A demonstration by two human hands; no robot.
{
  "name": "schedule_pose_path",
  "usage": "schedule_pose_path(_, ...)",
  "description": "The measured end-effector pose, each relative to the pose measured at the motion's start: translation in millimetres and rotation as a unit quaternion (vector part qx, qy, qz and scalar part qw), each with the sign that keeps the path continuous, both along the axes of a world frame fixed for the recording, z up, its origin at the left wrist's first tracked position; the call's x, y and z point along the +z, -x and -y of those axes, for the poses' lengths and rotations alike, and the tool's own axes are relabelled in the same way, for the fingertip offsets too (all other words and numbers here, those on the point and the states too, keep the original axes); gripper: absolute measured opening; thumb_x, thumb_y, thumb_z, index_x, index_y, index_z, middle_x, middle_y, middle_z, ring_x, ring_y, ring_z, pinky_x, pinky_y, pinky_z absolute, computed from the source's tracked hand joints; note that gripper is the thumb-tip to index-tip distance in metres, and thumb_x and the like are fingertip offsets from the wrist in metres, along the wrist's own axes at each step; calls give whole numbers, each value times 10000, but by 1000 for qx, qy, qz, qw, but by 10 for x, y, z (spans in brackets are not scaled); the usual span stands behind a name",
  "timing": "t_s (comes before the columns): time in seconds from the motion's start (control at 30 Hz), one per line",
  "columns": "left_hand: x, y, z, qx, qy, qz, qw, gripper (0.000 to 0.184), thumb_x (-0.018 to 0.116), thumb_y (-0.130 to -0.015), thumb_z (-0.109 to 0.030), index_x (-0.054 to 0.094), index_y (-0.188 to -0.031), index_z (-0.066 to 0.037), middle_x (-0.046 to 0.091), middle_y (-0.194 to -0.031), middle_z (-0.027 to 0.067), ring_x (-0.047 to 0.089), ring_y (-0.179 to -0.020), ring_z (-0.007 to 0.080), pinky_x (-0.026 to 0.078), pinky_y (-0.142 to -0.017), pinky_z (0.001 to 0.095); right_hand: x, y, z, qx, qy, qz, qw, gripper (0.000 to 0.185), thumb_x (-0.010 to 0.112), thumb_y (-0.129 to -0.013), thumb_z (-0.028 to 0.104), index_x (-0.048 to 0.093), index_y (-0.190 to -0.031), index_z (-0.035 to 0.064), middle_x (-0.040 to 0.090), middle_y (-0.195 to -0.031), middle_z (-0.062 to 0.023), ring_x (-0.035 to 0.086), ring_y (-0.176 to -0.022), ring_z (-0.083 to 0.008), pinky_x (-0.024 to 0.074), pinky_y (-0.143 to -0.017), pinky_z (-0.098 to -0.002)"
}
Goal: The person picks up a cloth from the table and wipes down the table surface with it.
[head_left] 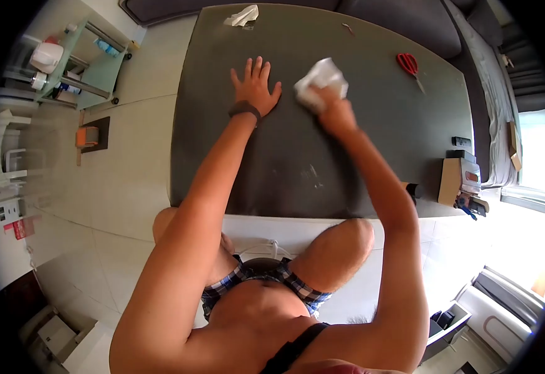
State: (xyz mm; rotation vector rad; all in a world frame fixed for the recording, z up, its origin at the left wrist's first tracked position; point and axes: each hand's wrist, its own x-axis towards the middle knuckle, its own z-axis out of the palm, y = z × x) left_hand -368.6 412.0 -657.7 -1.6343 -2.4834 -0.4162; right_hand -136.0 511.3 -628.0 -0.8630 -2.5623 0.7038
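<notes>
My left hand lies flat on the dark grey table, fingers spread and holding nothing, with a dark band around the wrist. To its right, my right hand is closed on a crumpled white cloth or tissue, which rests against the tabletop. The hand is slightly blurred. Whitish marks show on the table nearer my body. Another crumpled white tissue sits near the far left edge.
Red-handled scissors lie on the right of the table. Near the right edge are a small black object and a cardboard box. A thin strip is at the far side. A wheeled glass shelf stands left.
</notes>
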Motion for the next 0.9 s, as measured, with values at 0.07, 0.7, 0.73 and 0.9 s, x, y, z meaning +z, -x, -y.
schedule_pose_path(0.07,-55,7,-7,3,-7,1,1000,659,537,-1012,-502,468,-1550,-128,365,-1686,90,267,-1585,301,139,-1224,721,19,-58,663,138,52,65,987,564,708,-844,62,632,-1380,222,619,-1417,-119,646,-1223,-363,548,-1010,-469)
schedule_pose_path(0.7,6,7,12,0,-2,-4,1000,676,501,-1008,-506,466,-1555,-110,377,-1677,93,276,-1581,299,157,-1219,728,-230,-569,-1633,-161,-135,13,978,383,661,-920,134,681,-1302,135,685,-1331,-116,619,-1237,-367,517,-1039,-463)
schedule_pose_path(0.73,-17,-11,20,-8,-2,1,1000,676,501,-1008,-506,466,-1555,-110,377,-1677,93,276,-1581,299,157,-1219,728,-209,-524,-1511,-191,-140,25,971,367,662,-914,129,689,-1280,137,689,-1321,-112,621,-1227,-373,527,-1023,-472)
schedule_pose_path(0.9,-24,15,1,-6,-4,-2,1000,666,512,-1011,-492,465,-1554,-110,368,-1679,97,260,-1585,303,148,-1218,731,-86,-497,-579,-120,-113,-24,986,403,680,-854,13,716,-1231,153,713,-1264,-105,666,-1176,-360,541,-1008,-444)
